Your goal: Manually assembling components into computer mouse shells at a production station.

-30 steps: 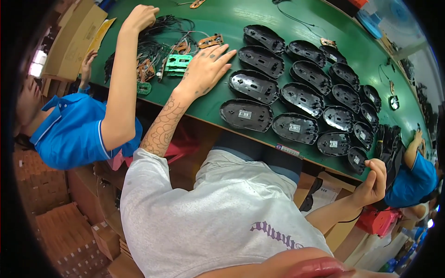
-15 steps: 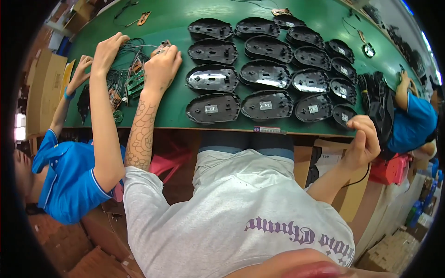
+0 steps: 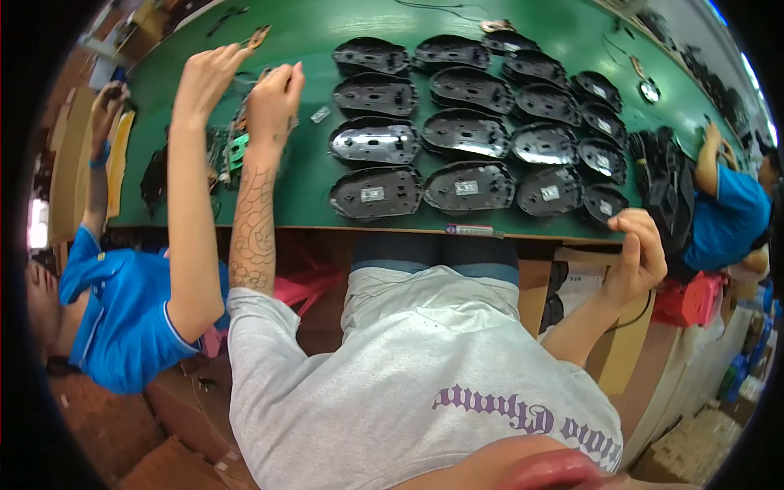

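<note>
My left hand [image 3: 273, 104], on the tattooed arm, is closed above the green table at the left, beside a tangle of cables and green circuit boards [image 3: 238, 153]. What its fingers hold is hidden. My right hand [image 3: 641, 255] is at the table's front edge with curled fingers; whether anything is inside cannot be seen. Its fingertips are next to the nearest right mouse shell [image 3: 606, 202]. Several black mouse shells [image 3: 467, 186] lie in rows between my hands, hollow side up, some with a pale label inside. A small pale piece [image 3: 321, 114] lies right of my left hand.
A co-worker in blue at the left reaches in with one hand [image 3: 208, 80] close to my left hand; their other hand [image 3: 106, 102] holds something dark. Black cables [image 3: 653, 167] are heaped at the right, beside another co-worker [image 3: 727, 216]. A small tan board [image 3: 259, 37] lies farther back.
My left hand has moved up and slightly left, and the small pale piece now shows beside it. The left co-worker's hands have shifted; one has risen with a dark thing. My right hand barely moved.
</note>
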### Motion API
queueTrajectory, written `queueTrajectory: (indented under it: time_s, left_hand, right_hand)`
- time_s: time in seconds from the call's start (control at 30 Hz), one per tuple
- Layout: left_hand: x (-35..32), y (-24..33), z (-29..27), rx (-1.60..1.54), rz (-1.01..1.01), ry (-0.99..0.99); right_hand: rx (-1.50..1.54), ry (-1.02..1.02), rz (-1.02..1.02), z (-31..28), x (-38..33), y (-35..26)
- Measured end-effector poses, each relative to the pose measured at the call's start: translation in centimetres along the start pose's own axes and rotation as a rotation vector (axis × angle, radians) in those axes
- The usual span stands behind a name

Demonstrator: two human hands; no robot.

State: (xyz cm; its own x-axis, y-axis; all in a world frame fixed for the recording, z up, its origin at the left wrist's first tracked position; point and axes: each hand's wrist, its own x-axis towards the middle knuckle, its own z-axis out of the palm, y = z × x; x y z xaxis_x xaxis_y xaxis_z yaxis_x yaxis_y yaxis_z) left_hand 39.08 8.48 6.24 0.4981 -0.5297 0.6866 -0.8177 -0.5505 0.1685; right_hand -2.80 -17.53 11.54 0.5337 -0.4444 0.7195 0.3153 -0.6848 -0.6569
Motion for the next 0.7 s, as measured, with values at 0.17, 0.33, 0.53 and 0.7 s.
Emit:
queueTrajectory:
  time_s: [0.17, 0.33, 0.53, 0.7]
  left_hand:
    - [0.1, 2.7, -2.0, -0.32, -0.297, 0.025]
    - [0.2, 4.8, -3.4, -1.093, -0.492, 0.061]
    - [-0.7, 13.5, -5.4, -2.306, -0.847, -0.224]
    - [-5.3, 20.8, -5.9, -2.476, -1.101, -0.335]
  right_hand:
    - [-0.081, -0.104, -0.032, 3.4, -0.2, -0.2]
    - [0.022, -0.302, -0.11, 10.2, -0.3, -2.3]
    - [0.216, -0.234, -0.073, 17.7, 0.0, -5.7]
    - [-0.157, -0.254, -0.289, 19.0, -0.3, -4.3]
